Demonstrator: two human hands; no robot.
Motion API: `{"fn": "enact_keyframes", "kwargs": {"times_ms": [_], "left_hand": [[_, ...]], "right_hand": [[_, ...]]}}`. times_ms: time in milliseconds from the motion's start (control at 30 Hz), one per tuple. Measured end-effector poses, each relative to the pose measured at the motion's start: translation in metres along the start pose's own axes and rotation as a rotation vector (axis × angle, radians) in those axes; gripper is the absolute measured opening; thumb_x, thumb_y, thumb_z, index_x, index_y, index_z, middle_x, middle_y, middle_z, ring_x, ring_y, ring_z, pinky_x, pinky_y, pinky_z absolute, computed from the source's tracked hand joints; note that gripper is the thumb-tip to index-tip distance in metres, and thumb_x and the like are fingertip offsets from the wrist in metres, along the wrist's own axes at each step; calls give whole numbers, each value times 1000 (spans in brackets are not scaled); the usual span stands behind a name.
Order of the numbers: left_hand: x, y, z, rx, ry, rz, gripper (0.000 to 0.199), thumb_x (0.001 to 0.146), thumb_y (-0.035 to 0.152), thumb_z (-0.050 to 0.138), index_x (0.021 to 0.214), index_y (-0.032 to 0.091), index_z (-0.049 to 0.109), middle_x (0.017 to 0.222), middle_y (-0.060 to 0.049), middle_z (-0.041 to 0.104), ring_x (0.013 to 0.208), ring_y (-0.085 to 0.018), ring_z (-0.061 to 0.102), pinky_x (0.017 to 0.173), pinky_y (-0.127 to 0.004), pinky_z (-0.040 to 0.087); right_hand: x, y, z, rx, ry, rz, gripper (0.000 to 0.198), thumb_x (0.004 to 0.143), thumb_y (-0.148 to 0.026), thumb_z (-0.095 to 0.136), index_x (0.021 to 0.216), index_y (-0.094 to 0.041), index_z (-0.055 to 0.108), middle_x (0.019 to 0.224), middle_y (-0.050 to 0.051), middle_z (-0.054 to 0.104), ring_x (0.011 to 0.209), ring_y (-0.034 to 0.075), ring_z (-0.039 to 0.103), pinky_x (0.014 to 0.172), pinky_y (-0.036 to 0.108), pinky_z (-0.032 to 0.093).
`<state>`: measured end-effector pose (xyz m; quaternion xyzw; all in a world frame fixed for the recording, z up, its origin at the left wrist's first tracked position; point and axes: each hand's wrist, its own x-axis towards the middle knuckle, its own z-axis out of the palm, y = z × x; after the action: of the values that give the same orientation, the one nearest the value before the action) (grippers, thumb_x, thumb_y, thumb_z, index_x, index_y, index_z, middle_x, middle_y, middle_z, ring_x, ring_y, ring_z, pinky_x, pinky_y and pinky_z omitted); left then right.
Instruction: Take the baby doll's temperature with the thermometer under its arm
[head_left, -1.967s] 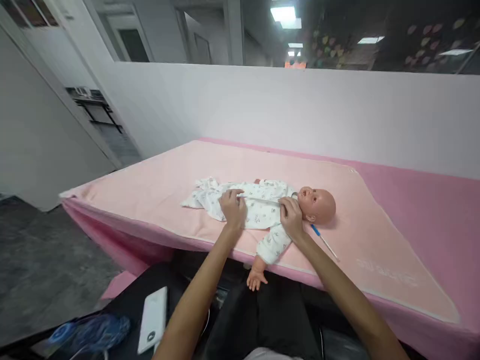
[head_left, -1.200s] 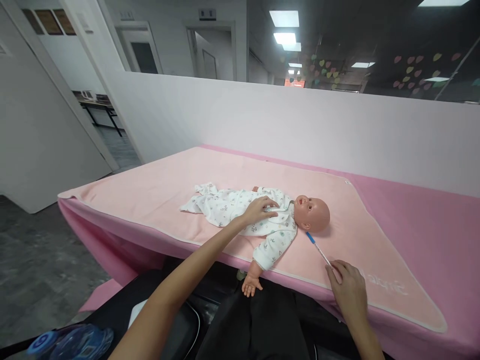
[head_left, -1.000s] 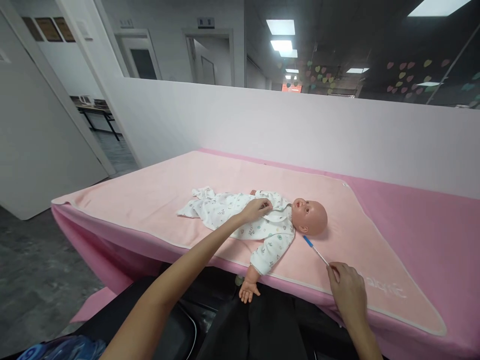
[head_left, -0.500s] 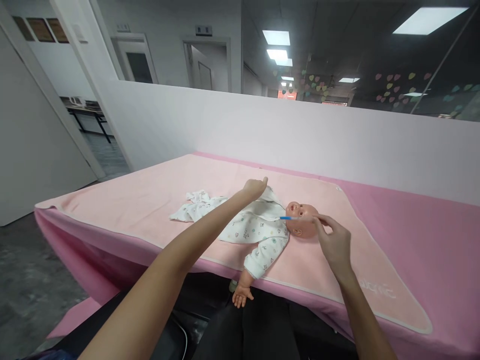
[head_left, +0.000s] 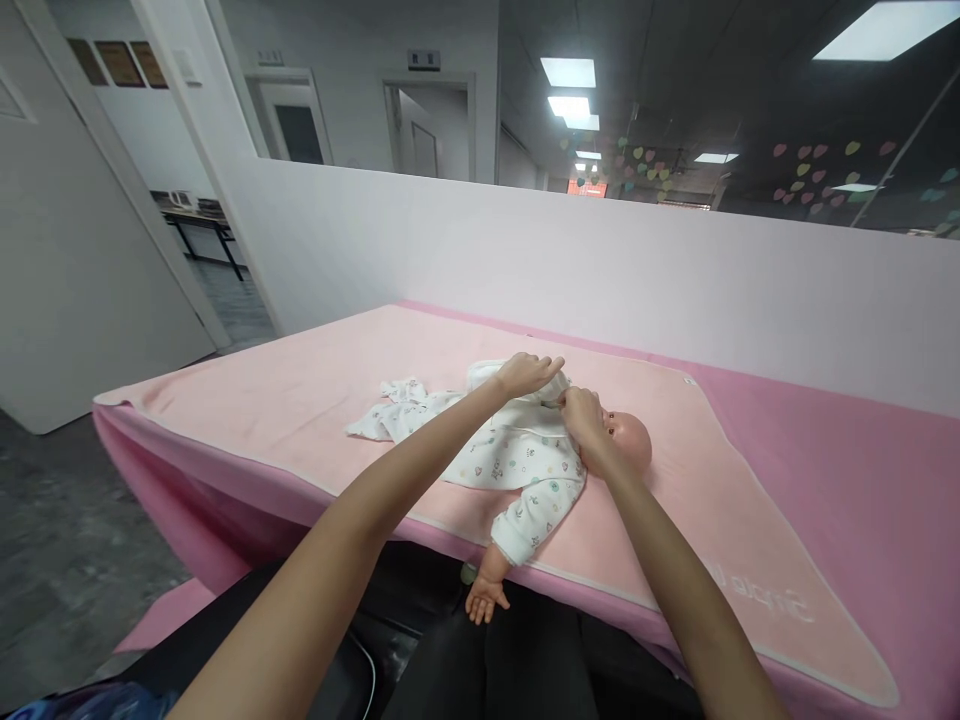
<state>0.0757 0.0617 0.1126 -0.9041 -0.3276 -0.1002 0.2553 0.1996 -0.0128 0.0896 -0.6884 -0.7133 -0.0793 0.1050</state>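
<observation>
A baby doll (head_left: 634, 440) lies on its back on the padded mat, head to the right, in a white printed jacket (head_left: 517, 455). My left hand (head_left: 529, 373) is closed at the far side of the jacket's front, where the cloth stands raised; its thumb is hidden. Right beside it, my right hand (head_left: 583, 412) is pinched at the doll's neck and upper chest, covering part of the face. The thin blue-ended stick it held is hidden by the fingers. One doll arm (head_left: 487, 585) hangs over the table's near edge.
A peach mat (head_left: 247, 400) covers much of the table, over a pink cloth (head_left: 840, 420). Behind stands a white partition (head_left: 600, 270) with glass above. A black seat is below the near edge, and a door (head_left: 90, 220) is at left.
My right hand has moved left from beside the doll's head to its upper chest, and the stick has gone from sight. My left hand has turned over, with more cloth lifted.
</observation>
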Motion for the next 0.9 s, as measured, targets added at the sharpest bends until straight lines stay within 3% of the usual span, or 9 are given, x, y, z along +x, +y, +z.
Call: {"fn": "enact_keyframes", "kwargs": {"times_ms": [200, 333, 400, 600, 733, 900], "left_hand": [[-4, 5, -2, -2, 12, 44, 27, 85, 6, 29, 103, 14, 48, 79, -10, 61, 72, -19, 60, 55, -25, 32], [-8, 7, 3, -37, 21, 53, 27, 86, 9, 28, 104, 15, 49, 78, -9, 60, 69, -18, 58, 54, -25, 31], [-13, 9, 6, -79, 36, 62, 28, 88, 13, 27, 105, 16, 50, 78, -9, 59, 69, -17, 57, 53, -25, 31], [-48, 3, 12, -231, 92, 5, 32, 90, 37, 32, 110, 20, 51, 76, -8, 57, 66, -16, 53, 53, -25, 31], [-83, -17, 9, -268, 137, -55, 30, 91, 30, 29, 104, 23, 55, 67, -5, 53, 58, -13, 47, 51, -25, 29], [-121, -40, 8, -139, 169, 42, 30, 90, 18, 26, 83, 21, 55, 67, -4, 52, 52, -10, 41, 46, -25, 24]], "right_hand": [[5, -4, -9, 9, 0, 59, 21, 83, -15, 44, 82, -10, 64, 81, 13, 66, 85, 20, 58, 75, 30, 33], [3, 1, -20, -20, 183, 134, 20, 85, -24, 45, 92, -11, 58, 91, 14, 65, 91, 24, 56, 76, 33, 31], [3, 3, -24, -21, 200, 82, 20, 86, -24, 44, 96, -12, 56, 94, 13, 64, 91, 23, 56, 76, 33, 30], [-4, 9, -29, -23, 109, -29, 24, 85, -15, 39, 82, -15, 63, 78, 7, 67, 76, 16, 58, 83, 31, 28], [-19, 11, -26, -41, 99, -124, 26, 82, -11, 39, 75, -16, 63, 73, 5, 66, 73, 15, 56, 92, 33, 23], [-35, 11, -10, -41, 125, -221, 27, 81, -9, 39, 70, -18, 62, 77, 4, 64, 77, 16, 54, 97, 35, 21]]}}
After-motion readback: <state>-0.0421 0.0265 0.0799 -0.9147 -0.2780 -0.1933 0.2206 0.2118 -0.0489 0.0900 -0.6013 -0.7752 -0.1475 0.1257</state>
